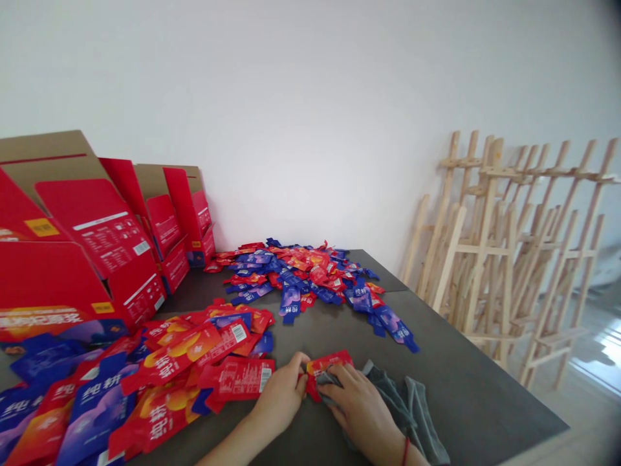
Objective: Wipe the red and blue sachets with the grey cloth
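Two hands were working on one red foil packet (330, 364) at the near side of the worktop (468, 395). The fingers of the left hand (279, 396) were curled together, pinching the packet's left end, while the fingers of the right hand (361, 411) lay close together and pressed a fold of grey cloth (414, 414) onto its lower edge (the packet's underside was hidden, so how much the cloth covered it could not be told). The step in hand appeared to be rubbing or wiping this single packet with the cloth, and the next move seemed to call for the right hand to draw the cloth along the foil while the left kept its pinch. A red cord (405, 451) circled the right wrist. Just left of the hands lay a loose spread of red and blue sachets (160, 388), some showing barcodes, and farther back sat a larger heap of similar packets (295, 278). Flattened red cartons (92, 233) leaned along the left, against a white wall (291, 110), and wooden easels (504, 259) stood propped on the right.
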### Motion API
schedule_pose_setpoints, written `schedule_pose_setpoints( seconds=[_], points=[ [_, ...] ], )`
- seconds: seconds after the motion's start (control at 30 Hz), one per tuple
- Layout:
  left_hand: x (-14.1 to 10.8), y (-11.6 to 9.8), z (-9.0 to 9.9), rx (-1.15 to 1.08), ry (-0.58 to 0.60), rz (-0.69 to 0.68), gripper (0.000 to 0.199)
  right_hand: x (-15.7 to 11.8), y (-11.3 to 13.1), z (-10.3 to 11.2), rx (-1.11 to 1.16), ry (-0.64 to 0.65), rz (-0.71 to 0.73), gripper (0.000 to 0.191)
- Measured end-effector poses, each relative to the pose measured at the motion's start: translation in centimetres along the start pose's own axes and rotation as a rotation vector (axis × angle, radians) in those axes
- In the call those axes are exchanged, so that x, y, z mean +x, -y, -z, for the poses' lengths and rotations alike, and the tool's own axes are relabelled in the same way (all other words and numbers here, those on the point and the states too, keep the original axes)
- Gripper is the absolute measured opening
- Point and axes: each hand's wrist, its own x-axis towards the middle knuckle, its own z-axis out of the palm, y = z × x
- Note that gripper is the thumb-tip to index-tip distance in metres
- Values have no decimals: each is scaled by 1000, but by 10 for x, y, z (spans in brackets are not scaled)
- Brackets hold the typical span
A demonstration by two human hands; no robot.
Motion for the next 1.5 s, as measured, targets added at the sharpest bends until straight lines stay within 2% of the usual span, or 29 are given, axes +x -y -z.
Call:
schedule_pose_setpoints(
  seconds=[0.33, 0.47, 0.57, 0.63, 0.7, 0.83, 0.93, 1.17, 1.4, 1.5],
  points=[
    [1, -2, 4, -13, 22, 26, 26, -3, -23, 1, -87, -68, -216, 34],
    [1, -2, 5, -13, 31, 22, 32, -3, -39, 10, -172, -68, -344, 30],
    [1, -2, 5, -7, 31, 40, 36, 0, -40, 20, -215, -50, -410, 29],
    [0, -3, 4, -7, 25, 46, 40, 4, -31, 24, -201, -59, -385, 30],
    [-1, -4, 3, -17, 18, 23, 42, 9, -17, 24, -147, -74, -298, 32],
    [-1, -3, 2, -32, 27, -48, 45, 18, 11, 13, -13, -31, -112, 33],
    [0, -1, 2, -31, 31, -66, 47, 23, 17, 5, 14, -8, -102, 32],
    [1, 1, 0, -10, 32, -14, 44, 27, -4, 6, -58, -14, -265, 27],
    [1, -3, 4, 3, 47, 30, 40, 11, -39, 21, -229, 14, -439, 28],
    [2, -1, 1, 1, 36, 32, 41, 3, -37, 30, -242, -32, -470, 28]
  ],
)
